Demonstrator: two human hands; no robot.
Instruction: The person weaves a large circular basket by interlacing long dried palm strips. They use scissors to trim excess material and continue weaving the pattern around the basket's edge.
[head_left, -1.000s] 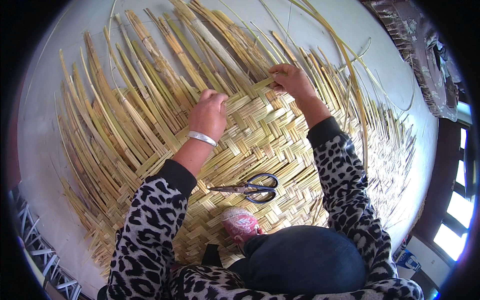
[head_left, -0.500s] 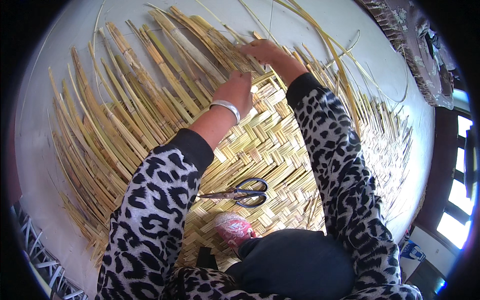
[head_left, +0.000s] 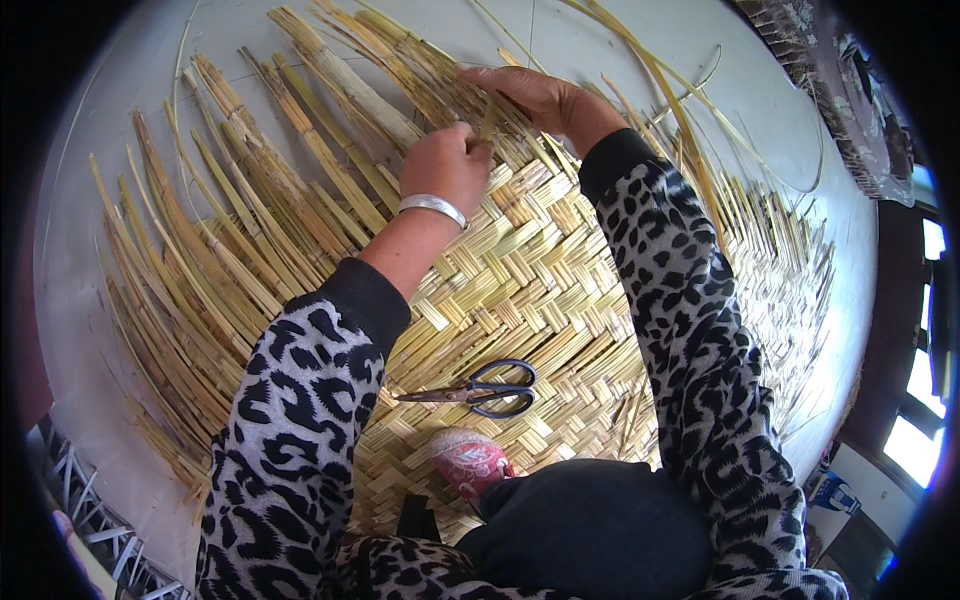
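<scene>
A woven mat (head_left: 500,290) of pale split-cane strips lies under me, with long unwoven strips (head_left: 290,190) fanning out from its far left edge. At that edge, my left hand (head_left: 447,172), a silver bangle at its wrist, is closed around a cane strip; its fingertips are partly hidden. Just beyond and to the right, my right hand (head_left: 545,100) reaches over the loose strips with its fingers stretched leftward, touching them. Its thumb side is partly in shadow. Scissors (head_left: 470,394) with dark handles rest on the mat nearer to me, blades pointing left.
A pink patterned shoe (head_left: 468,460) stands on the mat near my dark-covered knee (head_left: 590,530). Long thin strips (head_left: 690,90) curve across the pale floor (head_left: 590,40) at the far right. More loose strip ends (head_left: 780,260) stick out on the right. Patterned fabric (head_left: 830,90) hangs at the upper right.
Both hands have shifted slightly left along the mat's far edge. My right hand's fingers have stretched out to the left over the strips. The scissors lie where they were.
</scene>
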